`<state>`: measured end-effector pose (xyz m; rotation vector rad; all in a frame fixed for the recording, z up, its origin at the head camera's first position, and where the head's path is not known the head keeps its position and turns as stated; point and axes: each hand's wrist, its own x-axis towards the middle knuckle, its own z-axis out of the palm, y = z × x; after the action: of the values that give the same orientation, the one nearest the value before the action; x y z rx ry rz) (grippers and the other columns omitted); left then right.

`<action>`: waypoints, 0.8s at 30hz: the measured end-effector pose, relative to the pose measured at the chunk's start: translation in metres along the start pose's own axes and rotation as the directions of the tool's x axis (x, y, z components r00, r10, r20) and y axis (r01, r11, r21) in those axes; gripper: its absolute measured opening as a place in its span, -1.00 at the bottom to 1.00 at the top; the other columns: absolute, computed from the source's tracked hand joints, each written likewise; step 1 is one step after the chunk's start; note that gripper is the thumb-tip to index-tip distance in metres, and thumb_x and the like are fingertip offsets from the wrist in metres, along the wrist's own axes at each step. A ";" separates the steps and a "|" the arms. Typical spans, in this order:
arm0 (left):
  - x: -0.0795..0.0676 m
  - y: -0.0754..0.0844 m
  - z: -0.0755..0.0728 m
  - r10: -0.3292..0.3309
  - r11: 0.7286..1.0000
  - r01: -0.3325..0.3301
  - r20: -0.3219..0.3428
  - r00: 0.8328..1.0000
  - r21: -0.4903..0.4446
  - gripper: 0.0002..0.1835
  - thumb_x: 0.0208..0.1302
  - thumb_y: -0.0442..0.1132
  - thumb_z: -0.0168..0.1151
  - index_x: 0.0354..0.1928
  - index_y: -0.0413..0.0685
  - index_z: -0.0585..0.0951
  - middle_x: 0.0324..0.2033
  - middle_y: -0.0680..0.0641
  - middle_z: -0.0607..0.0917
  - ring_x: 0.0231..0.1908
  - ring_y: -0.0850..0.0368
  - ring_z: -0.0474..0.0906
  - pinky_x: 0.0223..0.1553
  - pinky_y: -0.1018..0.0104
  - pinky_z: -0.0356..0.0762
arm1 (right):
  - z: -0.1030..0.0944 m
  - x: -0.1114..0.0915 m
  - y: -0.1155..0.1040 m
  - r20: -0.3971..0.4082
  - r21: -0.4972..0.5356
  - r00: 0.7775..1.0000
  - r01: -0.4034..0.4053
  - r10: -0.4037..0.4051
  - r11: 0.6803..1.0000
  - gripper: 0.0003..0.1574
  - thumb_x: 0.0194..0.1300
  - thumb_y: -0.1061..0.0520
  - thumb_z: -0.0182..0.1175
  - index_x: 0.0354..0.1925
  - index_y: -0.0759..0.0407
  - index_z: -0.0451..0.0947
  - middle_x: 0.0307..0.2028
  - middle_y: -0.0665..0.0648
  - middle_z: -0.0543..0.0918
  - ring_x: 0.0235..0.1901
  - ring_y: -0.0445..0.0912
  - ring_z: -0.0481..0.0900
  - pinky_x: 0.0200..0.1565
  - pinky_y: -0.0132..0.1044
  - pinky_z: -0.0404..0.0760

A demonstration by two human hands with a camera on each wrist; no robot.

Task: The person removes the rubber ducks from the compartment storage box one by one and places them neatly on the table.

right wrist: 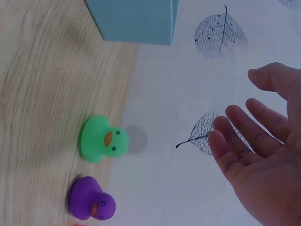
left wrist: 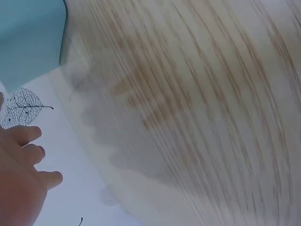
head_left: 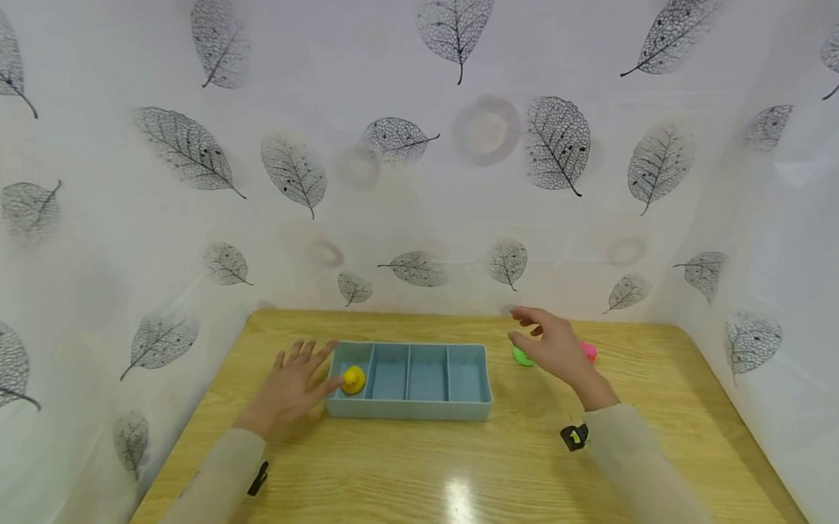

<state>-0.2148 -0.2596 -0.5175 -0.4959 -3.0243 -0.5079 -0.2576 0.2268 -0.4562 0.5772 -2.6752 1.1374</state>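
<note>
A pale blue box (head_left: 407,410) with several compartments in a row sits on the table. In its leftmost compartment is a yellow rubber duck (head_left: 353,380). My left hand (head_left: 285,390) is at the box's left end, fingers spread, the thumb overlapping the compartment in the head view. Over the table to the right of the box, my right hand (head_left: 557,350) is raised with its fingers apart and its palm bare. Below it are a green rubber duck (right wrist: 96,139) and a purple one (right wrist: 87,200); the purple duck is hidden by the hand in the head view.
Something pink (head_left: 589,351) shows just behind the right wrist. The wooden table (head_left: 384,477) ends at a white leaf-print sheet (head_left: 421,208), which stands along the back and both sides. Dark wrist devices hang at both sleeves.
</note>
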 end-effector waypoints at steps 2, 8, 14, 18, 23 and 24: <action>-0.001 -0.005 -0.001 0.004 1.000 -0.004 -0.012 1.000 -0.004 -0.16 0.54 0.33 0.01 0.69 0.15 0.15 0.55 -0.48 0.24 0.58 -0.54 0.04 0.48 -0.62 -0.06 | 0.006 0.004 -0.010 0.015 0.008 0.999 0.029 -0.030 1.000 -0.40 0.45 0.13 0.34 0.38 0.26 0.53 0.23 0.30 0.69 0.12 0.19 0.65 0.09 0.12 0.67; -0.007 -0.010 -0.003 0.024 0.999 -0.023 -0.018 1.000 0.024 -0.15 0.51 0.33 0.05 0.70 0.26 0.10 0.56 -0.48 0.23 0.57 -0.56 0.07 0.47 -0.63 -0.04 | 0.028 0.012 -0.035 0.056 0.044 0.993 0.098 -0.101 0.994 -0.41 0.43 0.14 0.36 0.36 0.20 0.56 0.19 0.22 0.71 0.08 0.11 0.67 0.05 0.07 0.70; -0.011 -0.011 -0.001 0.038 0.999 -0.037 -0.015 0.999 0.029 -0.14 0.51 0.33 0.07 0.70 0.22 0.12 0.56 -0.49 0.22 0.56 -0.59 0.07 0.46 -0.64 -0.03 | 0.052 0.020 -0.056 0.101 0.071 0.982 0.155 -0.162 0.985 -0.40 0.41 0.15 0.36 0.36 0.23 0.56 0.17 0.23 0.73 0.07 0.11 0.70 0.00 0.00 0.71; -0.011 -0.010 0.000 0.036 0.999 -0.035 -0.009 0.999 0.040 -0.15 0.51 0.34 0.06 0.69 0.22 0.12 0.56 -0.47 0.23 0.57 -0.57 0.06 0.47 -0.63 -0.03 | 0.067 0.023 -0.067 0.153 0.091 0.974 0.155 -0.167 0.984 -0.41 0.43 0.13 0.34 0.37 0.20 0.55 0.19 0.20 0.73 0.10 0.10 0.69 0.05 0.03 0.71; -0.010 -0.009 0.000 0.034 0.998 -0.035 0.005 0.999 0.050 -0.15 0.51 0.35 0.04 0.70 0.24 0.11 0.54 -0.47 0.27 0.57 -0.56 0.06 0.48 -0.62 -0.03 | 0.083 0.026 -0.078 0.216 0.120 0.960 0.156 -0.179 0.980 -0.41 0.47 0.10 0.30 0.39 0.23 0.53 0.21 0.23 0.72 0.13 0.18 0.68 0.10 0.15 0.69; -0.010 -0.008 0.000 0.033 0.998 -0.033 0.008 0.999 0.048 -0.15 0.51 0.36 0.04 0.70 0.25 0.11 0.54 -0.47 0.27 0.57 -0.56 0.05 0.48 -0.61 -0.03 | 0.086 0.027 -0.080 0.223 0.121 0.957 0.162 -0.186 0.979 -0.41 0.48 0.10 0.30 0.39 0.23 0.53 0.22 0.23 0.72 0.13 0.19 0.68 0.09 0.15 0.70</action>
<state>-0.2082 -0.2700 -0.5209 -0.5447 -3.0220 -0.4307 -0.2496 0.1070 -0.4551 1.0020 -2.6984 1.2294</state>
